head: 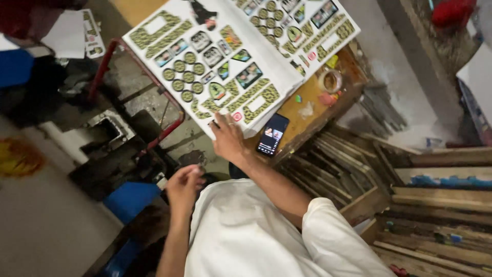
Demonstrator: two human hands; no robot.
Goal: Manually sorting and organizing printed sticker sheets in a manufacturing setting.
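Observation:
A stack of large white sticker sheets, printed with green camouflage shapes, round badges and small pictures, lies on a wooden table. My right hand rests on the near corner of the top sheet, fingertips on its edge. My left hand hovers lower, off the table's edge, its fingers curled together; nothing shows in it. A black phone with a lit screen lies on the table just right of my right hand. My white shirt fills the bottom of the view.
A roll of tape and small scraps sit on the table beside the sheets. A red metal frame stands left of the table, over dark clutter and a blue object. Stacked wooden slats fill the right. Loose papers lie top left.

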